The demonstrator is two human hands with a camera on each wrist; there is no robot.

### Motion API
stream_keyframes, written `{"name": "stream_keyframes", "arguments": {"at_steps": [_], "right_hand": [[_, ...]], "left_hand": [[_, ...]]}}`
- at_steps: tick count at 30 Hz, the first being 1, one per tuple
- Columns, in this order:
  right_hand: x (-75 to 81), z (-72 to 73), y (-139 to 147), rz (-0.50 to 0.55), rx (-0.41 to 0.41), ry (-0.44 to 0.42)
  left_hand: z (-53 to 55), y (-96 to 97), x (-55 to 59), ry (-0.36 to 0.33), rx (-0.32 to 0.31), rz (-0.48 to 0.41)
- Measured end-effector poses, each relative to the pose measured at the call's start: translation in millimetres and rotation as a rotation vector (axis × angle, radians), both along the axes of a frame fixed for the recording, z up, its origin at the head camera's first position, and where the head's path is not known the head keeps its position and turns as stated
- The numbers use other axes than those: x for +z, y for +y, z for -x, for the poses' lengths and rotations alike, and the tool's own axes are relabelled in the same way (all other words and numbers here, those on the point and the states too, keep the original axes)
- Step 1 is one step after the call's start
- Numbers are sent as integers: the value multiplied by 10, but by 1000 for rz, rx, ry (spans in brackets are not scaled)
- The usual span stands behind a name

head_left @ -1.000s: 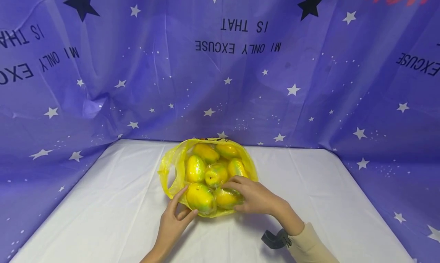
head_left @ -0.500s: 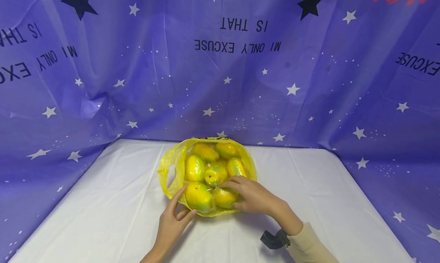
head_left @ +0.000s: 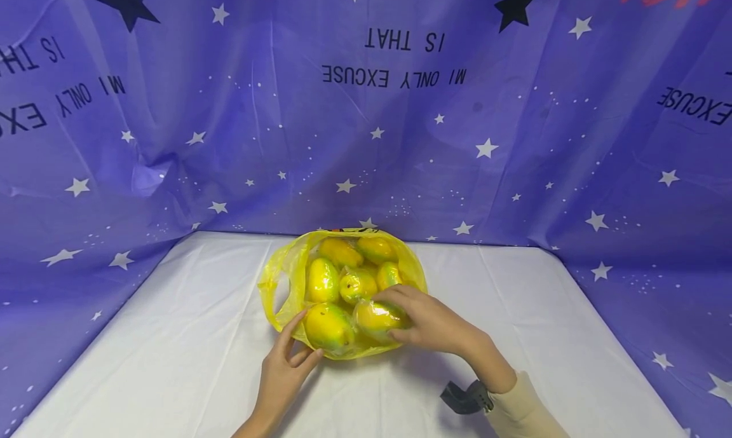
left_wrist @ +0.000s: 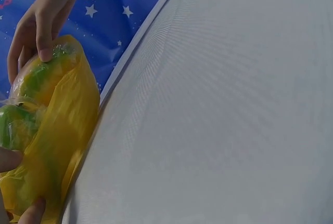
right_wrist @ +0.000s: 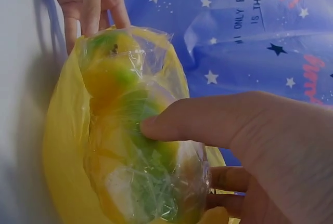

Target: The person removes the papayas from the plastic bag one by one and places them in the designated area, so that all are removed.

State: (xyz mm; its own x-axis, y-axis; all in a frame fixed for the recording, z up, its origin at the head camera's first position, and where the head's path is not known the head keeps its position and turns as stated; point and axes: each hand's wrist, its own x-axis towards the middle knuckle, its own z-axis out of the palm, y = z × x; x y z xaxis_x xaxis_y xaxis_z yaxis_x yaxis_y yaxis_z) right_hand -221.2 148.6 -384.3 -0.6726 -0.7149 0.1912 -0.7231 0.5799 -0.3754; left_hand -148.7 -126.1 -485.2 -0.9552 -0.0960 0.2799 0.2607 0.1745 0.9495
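Observation:
A yellow plastic bag [head_left: 277, 284] stands with its mouth open, holding several mangoes in clear wrap. My right hand [head_left: 430, 320] grips the front-right mango [head_left: 379, 318], which sits a little above the others. In the right wrist view its thumb lies over the wrapped mango [right_wrist: 148, 154], and other fingers show on the far side. My left hand [head_left: 284, 368] holds the bag at its front-left edge, beside another mango [head_left: 328, 327]. The left fingers [left_wrist: 34, 212] show against the yellow film in the left wrist view.
The bag stands on a white cloth-covered table [head_left: 503, 298], near its back edge. Behind and at both sides hangs a purple curtain [head_left: 412, 171] with stars and lettering. A dark strap [head_left: 466, 398] sits on the right wrist by a beige sleeve [head_left: 523, 406].
My right hand has lifted its mango slightly and shifted it a little to the right; more of the mango shows now. My left hand stays at the bag's edge.

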Motion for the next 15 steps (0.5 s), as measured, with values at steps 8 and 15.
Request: {"name": "stream_keyframes", "arguments": {"at_steps": [8, 15], "right_hand": [[46, -23, 6, 34, -25, 32], [127, -72, 21, 161, -10, 41]], "left_hand": [[-2, 5, 2, 5, 4, -16], [-14, 11, 14, -33, 11, -23]]}}
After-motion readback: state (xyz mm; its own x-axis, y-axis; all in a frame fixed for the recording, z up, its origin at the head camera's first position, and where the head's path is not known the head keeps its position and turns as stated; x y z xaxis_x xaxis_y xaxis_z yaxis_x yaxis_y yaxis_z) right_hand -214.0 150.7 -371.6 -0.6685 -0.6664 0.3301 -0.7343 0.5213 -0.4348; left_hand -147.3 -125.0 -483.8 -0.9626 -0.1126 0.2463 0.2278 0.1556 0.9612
